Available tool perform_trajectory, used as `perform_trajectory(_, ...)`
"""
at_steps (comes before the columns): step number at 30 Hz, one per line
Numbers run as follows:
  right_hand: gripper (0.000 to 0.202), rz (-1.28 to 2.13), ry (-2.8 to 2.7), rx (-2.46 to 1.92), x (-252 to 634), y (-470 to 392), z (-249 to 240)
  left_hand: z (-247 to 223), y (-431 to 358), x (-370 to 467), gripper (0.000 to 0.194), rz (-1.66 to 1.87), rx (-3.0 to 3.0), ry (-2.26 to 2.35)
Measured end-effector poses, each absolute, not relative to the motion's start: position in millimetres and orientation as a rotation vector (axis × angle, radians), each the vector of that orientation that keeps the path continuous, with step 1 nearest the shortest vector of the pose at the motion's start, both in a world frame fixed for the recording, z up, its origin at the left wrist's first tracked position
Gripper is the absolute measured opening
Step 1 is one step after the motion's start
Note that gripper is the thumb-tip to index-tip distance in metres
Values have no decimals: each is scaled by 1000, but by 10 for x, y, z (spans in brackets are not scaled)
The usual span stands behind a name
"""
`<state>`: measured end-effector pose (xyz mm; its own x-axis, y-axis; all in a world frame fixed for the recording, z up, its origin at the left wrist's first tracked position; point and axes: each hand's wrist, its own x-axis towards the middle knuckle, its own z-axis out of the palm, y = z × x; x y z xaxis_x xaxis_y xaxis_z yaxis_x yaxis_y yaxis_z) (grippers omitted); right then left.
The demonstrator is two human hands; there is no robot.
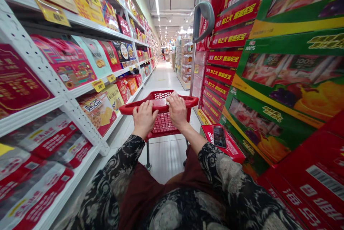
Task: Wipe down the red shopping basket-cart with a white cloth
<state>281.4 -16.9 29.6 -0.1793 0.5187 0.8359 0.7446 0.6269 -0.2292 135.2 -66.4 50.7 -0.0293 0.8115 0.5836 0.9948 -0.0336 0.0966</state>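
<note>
In front of me stands a red shopping cart (164,124) with a mesh basket and a thick red handlebar (160,106). My left hand (145,117) is closed over the left part of the bar, its fingers bent across the top. Further right, my right hand (177,111) grips the same bar near the middle. Something small and whitish (168,101) shows at the right hand's fingers; I cannot make out what it is. What the basket holds, if anything, is hidden by the bar and hands.
White shelves (64,95) of boxed snacks and wrapped bottles line the left. Stacked red drink cartons (223,58) and green fruit boxes (285,68) rise close on the right, beside a pole with a grey loop (203,20). A pale tiled aisle (163,74) runs ahead.
</note>
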Motion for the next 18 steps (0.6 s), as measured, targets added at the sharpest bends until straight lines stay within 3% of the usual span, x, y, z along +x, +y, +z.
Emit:
perform_trajectory(6, 35, -243, -1848, -1052, 2840, -144, 299, 467, -654, 1100, 54, -719, -1839, -1915)
perform_trajectory(18, 34, -284, -1926, -989, 2614, -175, 354, 535, -660, 1124, 46, -652, -1892, -1911)
